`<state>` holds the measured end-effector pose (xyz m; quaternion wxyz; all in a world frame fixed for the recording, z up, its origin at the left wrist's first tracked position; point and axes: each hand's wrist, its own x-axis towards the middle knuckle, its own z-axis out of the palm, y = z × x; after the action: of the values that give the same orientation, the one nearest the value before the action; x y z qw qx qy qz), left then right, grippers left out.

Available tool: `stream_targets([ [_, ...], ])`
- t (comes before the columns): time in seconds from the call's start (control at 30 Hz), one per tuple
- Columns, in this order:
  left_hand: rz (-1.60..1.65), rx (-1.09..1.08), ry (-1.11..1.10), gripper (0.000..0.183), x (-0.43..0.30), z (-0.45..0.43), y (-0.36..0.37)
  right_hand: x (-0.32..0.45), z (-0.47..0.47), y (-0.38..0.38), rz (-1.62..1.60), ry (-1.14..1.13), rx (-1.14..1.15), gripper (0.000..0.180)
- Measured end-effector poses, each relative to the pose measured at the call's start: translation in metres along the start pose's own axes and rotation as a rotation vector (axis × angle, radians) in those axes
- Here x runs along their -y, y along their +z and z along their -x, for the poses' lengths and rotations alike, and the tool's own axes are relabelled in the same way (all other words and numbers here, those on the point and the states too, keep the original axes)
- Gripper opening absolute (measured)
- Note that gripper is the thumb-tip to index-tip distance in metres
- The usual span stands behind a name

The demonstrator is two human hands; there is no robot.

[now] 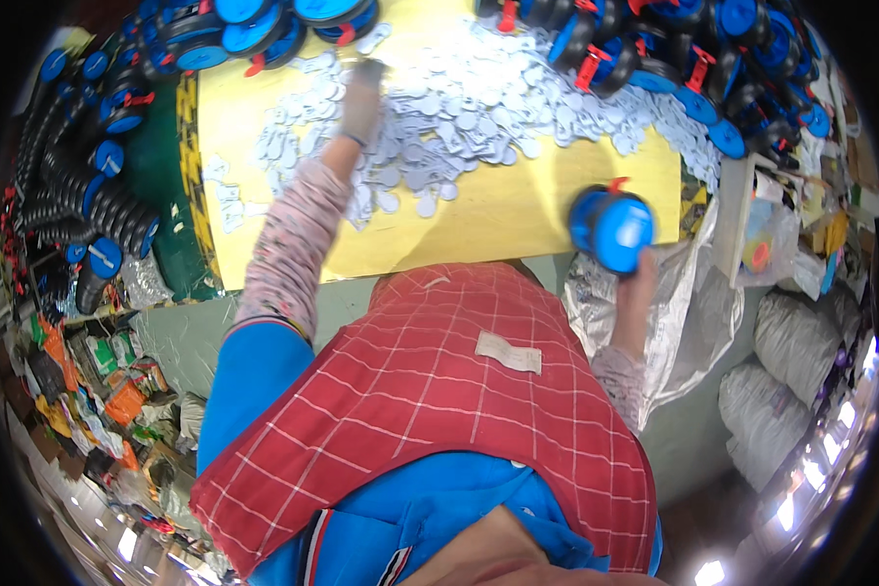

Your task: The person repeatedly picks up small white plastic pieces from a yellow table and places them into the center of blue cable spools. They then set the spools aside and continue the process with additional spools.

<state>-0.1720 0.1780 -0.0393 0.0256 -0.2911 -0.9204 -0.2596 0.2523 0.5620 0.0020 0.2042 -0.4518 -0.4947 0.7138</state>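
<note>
My right hand grips a black-rimmed wheel unit with blue discs, by its lower right side. A red plastic piece sticks up from the top of that unit. The unit is above the right part of the yellow tabletop, near its front edge. Stretched to the far left part of the table, my left hand wears a pale glove and is blurred. It is over a spread heap of flat, pale, round-ended pieces. Its fingertips are dark and indistinct, so any hold is unclear.
More blue-and-black wheel units with red parts stand at the far left, and others are piled far right. Stacked wheels fill the left side. A whitish sack hangs at the right front, beside a white bin.
</note>
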Motion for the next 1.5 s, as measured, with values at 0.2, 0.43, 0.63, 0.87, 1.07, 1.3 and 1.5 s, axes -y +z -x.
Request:
stream_targets([
  [0.2, -0.631, 0.222, -0.126, 0.053, 0.094, -0.100, -0.043, 0.052, -0.033, -0.180, -0.909, -0.305, -0.642, 0.057],
  [0.43, -0.065, -0.227, -0.285, 0.058, 0.013, -0.069, -0.061, -0.007, -0.110, -0.002, -0.205, -0.170, -0.210, 0.044],
  [0.63, 1.251, 0.020, -0.622, 0.057, -0.095, 0.105, -0.121, -0.024, -0.081, 0.158, 0.652, -0.417, 0.475, 0.020],
  [0.87, 1.051, 0.444, -0.777, 0.048, -0.116, 0.203, -0.087, -0.061, -0.076, 0.215, 1.017, -0.824, 0.529, 0.034],
  [1.07, 0.760, 0.156, -0.359, 0.042, -0.107, 0.132, -0.019, -0.037, -0.074, 0.205, 0.815, -0.520, 0.356, 0.040],
  [1.3, 1.276, 0.429, -0.696, 0.045, -0.142, 0.123, -0.002, 0.023, 0.025, 0.179, 0.648, -0.509, 0.476, 0.037],
  [1.5, 1.657, 0.436, -0.790, 0.046, -0.161, 0.154, 0.003, 0.001, 0.093, 0.204, 0.961, -0.973, 0.657, 0.031],
])
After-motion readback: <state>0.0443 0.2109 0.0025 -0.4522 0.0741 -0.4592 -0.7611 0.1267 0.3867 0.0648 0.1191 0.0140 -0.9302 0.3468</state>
